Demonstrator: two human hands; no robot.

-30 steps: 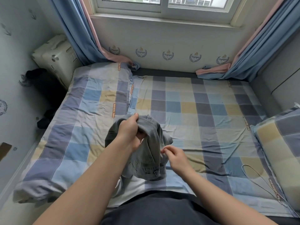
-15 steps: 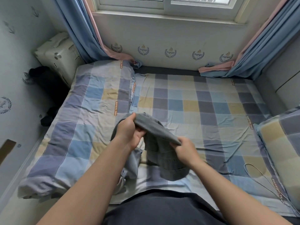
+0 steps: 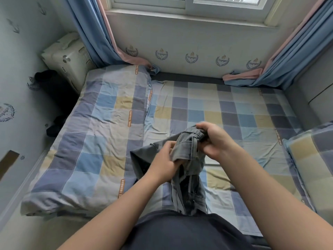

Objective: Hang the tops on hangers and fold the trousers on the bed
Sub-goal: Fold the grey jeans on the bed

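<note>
Head view of a person standing at the near edge of a bed set under a window. Both hands hold grey trousers above the sheet, near the body. The left hand is closed on a fold of cloth at the bundle's near side; the right hand is closed on the bunched upper end, its grip clamped around the gathered fabric. The rest of the trousers hangs down in front of the dark shirt; the hanging end appears to touch the bed, though motion blur makes this uncertain.

The bed carries a checked sheet in blue, grey and yellow. A quilt of the same pattern lies folded along the left side, and a matching pillow sits at the right edge. Blue curtains with pink lining hang at both sides of the window, their ends resting on the far edge of the bed. A pale suitcase stands in the far left corner beside the wall, with dark items on the floor near it.
</note>
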